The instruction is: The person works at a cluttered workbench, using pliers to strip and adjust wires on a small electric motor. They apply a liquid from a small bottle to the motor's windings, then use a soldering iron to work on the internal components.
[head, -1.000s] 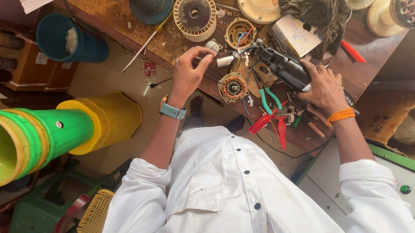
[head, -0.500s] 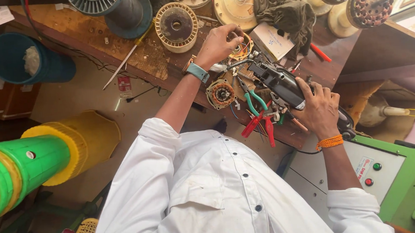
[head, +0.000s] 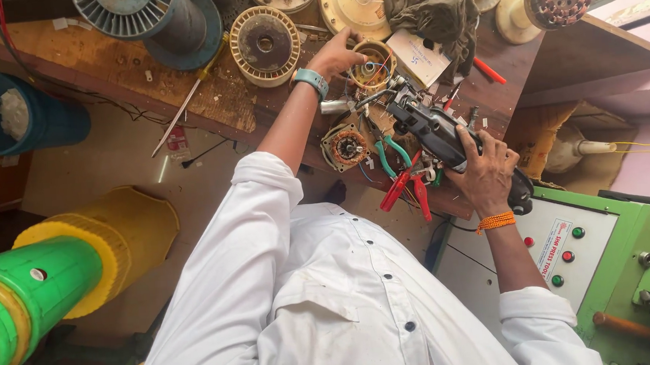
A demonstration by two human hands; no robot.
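White shirt, worn, nearest the lens, both sleeves reaching out to a cluttered wooden bench. Green control cabinet with coloured push buttons, just beside the right arm. Right hand, orange thread at the wrist, fingers wrapped shut round the rear grip of a black power drill, nose aimed up-left; grip likely braced low so the tool lies steady on the bench edge. Red-handled pliers and green-handled cutters, lying beside the drill, within easy reach. Small wound stator, flat on the bench between the arms. Left hand, teal watch at the wrist, fingers curled on the rim of a small yellow winding ring just ahead of the drill nose, apparently steadying it; exact pinch hidden behind the knuckles. Further out: round yellow stator, grey wire spool, dark rag, red pen. Blue bucket on the floor, left.
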